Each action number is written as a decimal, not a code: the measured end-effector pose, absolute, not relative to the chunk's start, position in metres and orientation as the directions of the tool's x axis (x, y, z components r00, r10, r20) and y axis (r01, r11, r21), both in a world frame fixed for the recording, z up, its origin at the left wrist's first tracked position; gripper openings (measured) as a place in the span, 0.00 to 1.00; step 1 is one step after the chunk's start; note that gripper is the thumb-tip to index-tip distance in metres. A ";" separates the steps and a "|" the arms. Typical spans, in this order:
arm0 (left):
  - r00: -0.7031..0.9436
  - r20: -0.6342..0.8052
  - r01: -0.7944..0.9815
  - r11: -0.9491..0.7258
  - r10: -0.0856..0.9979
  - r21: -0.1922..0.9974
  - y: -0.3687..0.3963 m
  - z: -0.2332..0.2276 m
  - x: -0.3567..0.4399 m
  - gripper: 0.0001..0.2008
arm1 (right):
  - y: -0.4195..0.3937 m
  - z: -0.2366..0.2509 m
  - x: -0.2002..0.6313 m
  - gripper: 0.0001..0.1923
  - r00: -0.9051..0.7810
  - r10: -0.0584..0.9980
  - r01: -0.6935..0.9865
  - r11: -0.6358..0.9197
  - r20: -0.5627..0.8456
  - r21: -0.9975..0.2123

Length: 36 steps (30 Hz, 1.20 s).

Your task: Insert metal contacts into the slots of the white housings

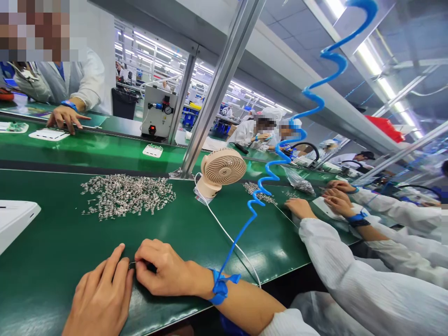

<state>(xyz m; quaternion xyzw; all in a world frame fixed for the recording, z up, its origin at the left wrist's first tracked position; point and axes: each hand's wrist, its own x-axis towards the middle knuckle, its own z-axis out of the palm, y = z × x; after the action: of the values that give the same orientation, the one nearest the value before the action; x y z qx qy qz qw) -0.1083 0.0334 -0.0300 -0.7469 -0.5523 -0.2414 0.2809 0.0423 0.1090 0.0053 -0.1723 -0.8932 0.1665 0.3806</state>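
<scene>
Both hands rest at the near edge of a green work mat (63, 252). Left hand (100, 296) lies palm down, fingers loosely together, its fingertips meeting the right hand (164, 270), which is curled with thumb and fingertips pinched on a tiny dark part (132, 265) too small to make out. Around the right wrist sits a blue wrist strap (220, 287), its coiled blue cord (280, 154) rising up and away overhead. Farther back on the mat lies a spread heap of small metal pieces (126, 195), well apart from the hands. Right of that heap stands a small beige desk fan (220, 172), its white cable (227, 235) trailing toward the mat's edge. A white tray (14, 224) sits at far left. To the right, co-workers in white sleeves (350, 270) have their hands near a smaller pile (259, 192). Across the green conveyor, another person's hand (65, 117) touches a white panel (49, 135).
</scene>
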 end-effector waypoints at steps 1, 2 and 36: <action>0.283 0.667 0.958 -0.238 0.689 -0.160 0.034 -0.031 -0.109 0.14 | 0.109 0.006 0.042 0.05 -0.648 0.439 0.181 0.882 0.623 -0.434; 0.292 0.665 0.955 -0.244 0.687 -0.167 0.034 -0.031 -0.109 0.14 | 0.109 0.006 0.042 0.05 -0.645 0.441 0.178 0.881 0.624 -0.439; 0.324 0.591 0.946 -0.266 0.739 -0.185 0.032 -0.027 -0.105 0.14 | 0.110 0.004 0.044 0.05 -0.697 0.422 0.177 0.885 0.579 -0.431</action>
<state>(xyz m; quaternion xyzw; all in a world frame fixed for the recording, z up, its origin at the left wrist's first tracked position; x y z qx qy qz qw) -0.1047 0.0317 -0.0269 -0.7706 -0.5465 -0.1986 0.2610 0.0435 0.1095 0.0036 -0.1655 -0.9047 0.1739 0.3519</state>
